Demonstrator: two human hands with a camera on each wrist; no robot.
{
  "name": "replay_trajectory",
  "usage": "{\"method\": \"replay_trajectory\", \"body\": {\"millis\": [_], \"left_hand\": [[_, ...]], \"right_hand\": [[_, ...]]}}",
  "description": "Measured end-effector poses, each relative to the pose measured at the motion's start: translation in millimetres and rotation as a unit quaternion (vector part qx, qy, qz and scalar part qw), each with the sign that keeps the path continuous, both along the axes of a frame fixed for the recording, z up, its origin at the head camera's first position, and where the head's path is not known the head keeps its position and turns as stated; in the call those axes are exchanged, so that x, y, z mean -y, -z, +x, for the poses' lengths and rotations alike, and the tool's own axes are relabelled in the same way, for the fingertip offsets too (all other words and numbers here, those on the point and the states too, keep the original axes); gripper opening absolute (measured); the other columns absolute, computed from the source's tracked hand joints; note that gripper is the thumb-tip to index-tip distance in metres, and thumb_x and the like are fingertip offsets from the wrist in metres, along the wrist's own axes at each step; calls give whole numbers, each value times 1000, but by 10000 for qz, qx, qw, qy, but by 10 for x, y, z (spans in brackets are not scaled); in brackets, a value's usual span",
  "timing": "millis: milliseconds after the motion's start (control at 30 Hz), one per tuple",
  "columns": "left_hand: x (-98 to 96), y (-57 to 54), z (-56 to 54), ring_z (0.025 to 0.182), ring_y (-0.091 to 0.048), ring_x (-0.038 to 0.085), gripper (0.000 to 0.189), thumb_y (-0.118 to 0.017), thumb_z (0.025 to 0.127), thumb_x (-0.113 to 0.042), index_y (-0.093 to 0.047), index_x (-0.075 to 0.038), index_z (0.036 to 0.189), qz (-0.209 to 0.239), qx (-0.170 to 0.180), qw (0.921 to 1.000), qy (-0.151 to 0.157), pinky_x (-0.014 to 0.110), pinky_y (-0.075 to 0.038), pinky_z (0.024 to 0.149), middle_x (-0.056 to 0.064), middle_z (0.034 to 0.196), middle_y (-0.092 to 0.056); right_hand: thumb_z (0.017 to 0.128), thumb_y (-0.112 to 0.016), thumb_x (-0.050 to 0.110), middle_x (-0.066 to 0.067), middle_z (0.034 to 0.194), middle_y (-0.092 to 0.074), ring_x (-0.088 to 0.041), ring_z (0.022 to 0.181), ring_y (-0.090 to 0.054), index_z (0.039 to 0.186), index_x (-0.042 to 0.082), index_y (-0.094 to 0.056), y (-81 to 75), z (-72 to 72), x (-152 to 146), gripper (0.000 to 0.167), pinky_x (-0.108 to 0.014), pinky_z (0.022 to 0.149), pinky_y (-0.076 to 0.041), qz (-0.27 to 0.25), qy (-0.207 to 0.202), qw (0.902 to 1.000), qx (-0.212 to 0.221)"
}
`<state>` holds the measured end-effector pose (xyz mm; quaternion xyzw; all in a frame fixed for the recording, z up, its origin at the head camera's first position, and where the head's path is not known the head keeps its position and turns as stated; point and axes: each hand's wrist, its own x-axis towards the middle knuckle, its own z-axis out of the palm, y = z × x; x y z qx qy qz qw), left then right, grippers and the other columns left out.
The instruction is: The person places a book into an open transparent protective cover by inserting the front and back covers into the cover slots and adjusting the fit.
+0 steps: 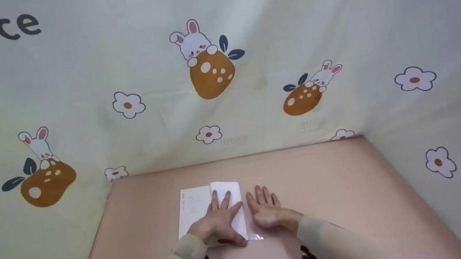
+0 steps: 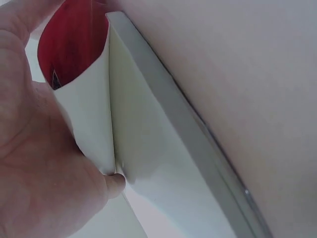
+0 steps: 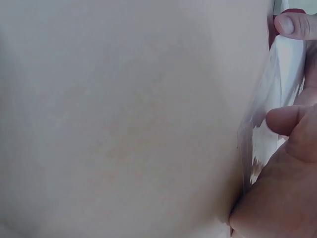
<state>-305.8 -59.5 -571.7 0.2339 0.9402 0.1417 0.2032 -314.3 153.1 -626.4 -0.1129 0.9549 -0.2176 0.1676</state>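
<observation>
A book (image 1: 192,210) with a white cover lies on the table, its thick page edge running diagonally through the left wrist view. Over its right part, a white flap (image 1: 231,187) is turned back. Near the lower edge this flap curls up and shows a red face (image 2: 74,44). My left hand (image 1: 220,222) presses on the flap with fingers spread and straight. Clear plastic film (image 1: 255,236) extends from the book's right side. My right hand (image 1: 266,211) lies on this film, its fingers straight and pointing away from me, just right of the flap.
The pink table top (image 1: 330,178) surrounds the book. A pale curtain (image 1: 264,111) printed with rabbits, fruit and flowers stands along the table's back and both sides.
</observation>
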Motion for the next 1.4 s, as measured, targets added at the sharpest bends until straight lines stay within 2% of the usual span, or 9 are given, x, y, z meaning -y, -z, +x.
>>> {"method": "replay_trajectory", "body": {"millis": [133, 233, 467, 667, 900, 1033, 1167, 1300, 1400], "left_hand": [[5, 1, 24, 175, 9, 56, 133, -97, 74, -64, -30, -17, 179, 46, -76, 10000, 2, 65, -15, 143, 17, 191, -8], [1, -11, 26, 175, 9, 56, 134, -97, 74, -64, -28, -17, 179, 89, -105, 9999, 20, 65, -14, 143, 17, 191, -7], [-15, -22, 33, 174, 10, 58, 126, -91, 80, -67, -31, -15, 178, 252, -223, 9994, 112, 67, -15, 142, 21, 191, -5], [-29, 28, 32, 174, 9, 58, 117, -82, 87, -71, -34, -12, 177, 35, -198, 9997, 129, 65, -16, 143, 22, 190, -5], [-26, 32, 28, 175, 12, 55, 127, -87, 80, -77, -31, -19, 179, -142, -7, 9999, -33, 63, -12, 144, 18, 191, -3], [-6, 36, 32, 175, 11, 54, 135, -89, 78, -79, -27, -15, 179, -146, -45, 9999, -66, 64, -12, 144, 18, 191, -2], [-2, 70, 31, 175, 11, 56, 140, -88, 76, -81, -23, -12, 180, -85, -103, 9999, -33, 65, -11, 144, 19, 191, -2], [-4, 66, 29, 174, 12, 57, 137, -88, 77, -80, -27, -14, 179, 43, -100, 9999, 39, 67, -10, 143, 20, 191, -1], [-4, 52, 26, 174, 11, 56, 133, -89, 77, -79, -31, -15, 178, 1, -144, 9999, 67, 68, -10, 143, 20, 191, -2]], "right_hand": [[103, -47, 42, -28, 188, 11, -50, 176, 13, 180, 6, -13, -61, 41, 5, 92, -70, 140, 7, -223, 50, 9997, 74], [99, -55, 47, -31, 187, 11, -52, 176, 12, 180, 4, -14, -76, 35, -3, 100, -73, 139, 7, -265, 14, 9996, 100], [109, -32, 39, -26, 188, 14, -49, 176, 16, 181, 10, -12, 29, -22, -21, 81, -71, 140, 9, -515, 85, 9985, 166], [110, -36, 47, -28, 187, 14, -50, 175, 16, 181, 8, -11, 99, -23, -34, 84, -71, 140, 9, -190, -51, 9998, 38], [109, -33, 31, -28, 188, 8, -51, 176, 12, 180, 9, -18, 110, -27, -59, 76, -71, 140, 7, -446, -20, 9989, -115], [106, -37, 27, -27, 188, 7, -51, 176, 11, 180, 12, -23, 113, -38, -62, 76, -71, 140, 7, -528, -50, 9985, -157], [106, -44, 39, -28, 188, 11, -51, 175, 14, 180, 12, -20, 136, -46, -62, 82, -71, 140, 8, -422, -106, 9990, -91], [107, -51, 57, -29, 187, 12, -51, 175, 15, 181, 12, -17, 107, -16, -52, 93, -71, 140, 9, -301, -96, 9995, -53], [102, -56, 60, -28, 187, 11, -50, 176, 13, 180, 12, -17, 70, -2, -40, 100, -71, 140, 8, -268, -98, 9996, -72]]}}
